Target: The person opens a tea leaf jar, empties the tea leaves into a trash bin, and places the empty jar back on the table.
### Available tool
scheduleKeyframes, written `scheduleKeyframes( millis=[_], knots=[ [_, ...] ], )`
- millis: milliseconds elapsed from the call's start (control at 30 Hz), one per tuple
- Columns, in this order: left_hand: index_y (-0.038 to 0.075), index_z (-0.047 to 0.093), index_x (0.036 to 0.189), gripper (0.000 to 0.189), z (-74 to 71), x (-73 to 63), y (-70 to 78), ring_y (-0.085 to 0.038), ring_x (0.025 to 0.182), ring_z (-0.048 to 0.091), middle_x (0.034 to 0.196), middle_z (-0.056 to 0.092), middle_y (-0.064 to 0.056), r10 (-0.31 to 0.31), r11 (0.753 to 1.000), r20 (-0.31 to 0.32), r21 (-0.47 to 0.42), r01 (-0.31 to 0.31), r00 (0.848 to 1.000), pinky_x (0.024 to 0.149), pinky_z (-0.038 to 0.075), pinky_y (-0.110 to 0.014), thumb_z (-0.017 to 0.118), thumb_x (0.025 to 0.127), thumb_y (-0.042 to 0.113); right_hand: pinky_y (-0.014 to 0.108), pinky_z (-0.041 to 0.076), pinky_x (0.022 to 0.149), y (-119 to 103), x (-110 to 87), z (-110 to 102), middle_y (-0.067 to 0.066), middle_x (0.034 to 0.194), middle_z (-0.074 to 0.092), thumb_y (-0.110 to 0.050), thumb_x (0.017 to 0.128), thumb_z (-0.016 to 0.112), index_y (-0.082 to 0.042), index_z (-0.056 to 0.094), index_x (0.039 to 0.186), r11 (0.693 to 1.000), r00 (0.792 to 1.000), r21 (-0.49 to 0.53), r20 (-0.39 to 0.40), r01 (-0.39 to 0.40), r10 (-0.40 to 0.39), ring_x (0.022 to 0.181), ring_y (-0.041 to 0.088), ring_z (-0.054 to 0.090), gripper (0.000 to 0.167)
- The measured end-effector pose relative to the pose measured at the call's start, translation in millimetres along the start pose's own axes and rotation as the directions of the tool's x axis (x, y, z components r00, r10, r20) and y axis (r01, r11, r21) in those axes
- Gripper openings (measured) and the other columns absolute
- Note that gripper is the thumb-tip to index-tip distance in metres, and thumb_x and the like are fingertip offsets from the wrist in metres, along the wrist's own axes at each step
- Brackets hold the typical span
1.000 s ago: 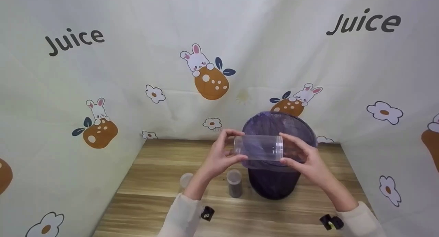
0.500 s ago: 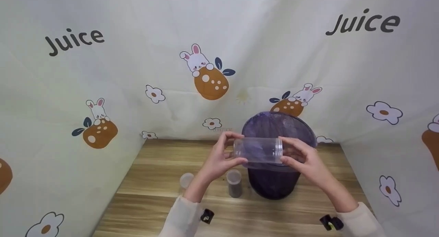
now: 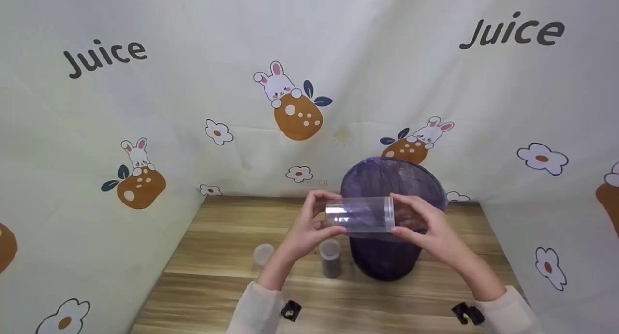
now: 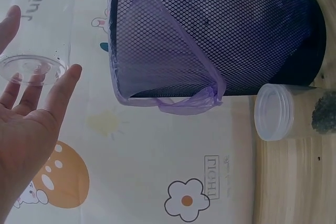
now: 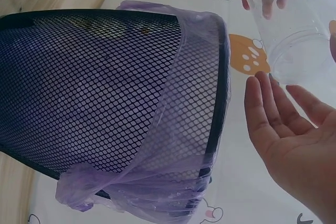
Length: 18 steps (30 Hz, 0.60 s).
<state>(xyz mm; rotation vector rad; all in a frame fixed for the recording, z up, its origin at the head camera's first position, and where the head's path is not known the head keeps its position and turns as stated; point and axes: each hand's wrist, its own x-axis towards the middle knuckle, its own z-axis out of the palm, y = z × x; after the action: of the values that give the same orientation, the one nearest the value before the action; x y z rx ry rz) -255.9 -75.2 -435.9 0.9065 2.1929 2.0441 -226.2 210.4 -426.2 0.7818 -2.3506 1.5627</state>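
A clear, see-through plastic jar (image 3: 360,215) lies sideways in the air between both hands, in front of the mesh bin in the head view. My left hand (image 3: 305,232) grips its base end, thumb below and fingers above; the round base of the jar (image 4: 34,69) shows in the left wrist view. My right hand (image 3: 435,225) holds the other end, which has a ridged band. In the right wrist view the fingertips of this hand (image 5: 294,129) sit right at that end. Only the lined bin shows through the jar wall.
A dark mesh bin (image 3: 387,261) with a purple bag over its rim stands behind the hands. Left of it is a lidded jar (image 3: 331,261) with dark grains. Another lidded container (image 3: 263,253) is partly hidden by the left forearm. A printed curtain (image 3: 242,165) borders the wooden table (image 3: 217,227).
Both hands have moved slightly down and left with the jar. Bright reflections now show on its left part. The bin and the standing jars have stayed in place.
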Motion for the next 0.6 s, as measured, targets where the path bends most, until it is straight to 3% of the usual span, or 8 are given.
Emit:
scheduleKeyframes(
  millis=[167, 400, 600],
  knots=[
    [0.004, 0.04, 0.132, 0.068, -0.5, -2.1, -0.8, -0.027, 0.124, 0.056, 0.141, 0.051, -0.016, -0.017, 1.0, -0.007, 0.0, 0.017, 1.0, 0.09, 0.06, -0.036, 0.082, 0.079, 0.011, 0.037, 0.062, 0.084, -2.0, -0.5, 0.8, 0.013, 0.134, 0.059, -0.005, 0.082, 0.079, -0.008, 0.049, 0.145, 1.0, 1.0, 0.004, 0.024, -0.003, 0.003, 0.106, 0.01, 0.066, 0.069],
    [0.004, 0.04, 0.132, 0.068, 0.2, -4.6, -1.2, -0.027, 0.124, 0.056, 0.14, 0.051, -0.015, -0.023, 1.0, -0.009, -0.001, 0.023, 1.0, 0.091, 0.06, -0.035, 0.082, 0.08, 0.013, 0.027, 0.061, 0.081, -3.4, -0.9, 1.1, 0.017, 0.122, 0.066, -0.009, 0.086, 0.076, -0.004, 0.053, 0.141, 0.998, 0.998, -0.026, 0.025, -0.056, 0.057, 0.096, 0.008, 0.068, 0.06],
    [0.004, 0.04, 0.132, 0.068, 0.3, -5.5, -2.1, -0.028, 0.122, 0.056, 0.14, 0.05, -0.016, -0.021, 1.0, -0.007, -0.007, 0.021, 1.0, 0.09, 0.06, -0.036, 0.082, 0.08, 0.012, 0.031, 0.061, 0.085, -2.2, -2.5, 1.6, 0.013, 0.133, 0.059, -0.007, 0.083, 0.079, -0.011, 0.048, 0.146, 0.999, 0.999, -0.009, 0.032, -0.035, 0.035, 0.105, 0.01, 0.066, 0.07]
  ],
)
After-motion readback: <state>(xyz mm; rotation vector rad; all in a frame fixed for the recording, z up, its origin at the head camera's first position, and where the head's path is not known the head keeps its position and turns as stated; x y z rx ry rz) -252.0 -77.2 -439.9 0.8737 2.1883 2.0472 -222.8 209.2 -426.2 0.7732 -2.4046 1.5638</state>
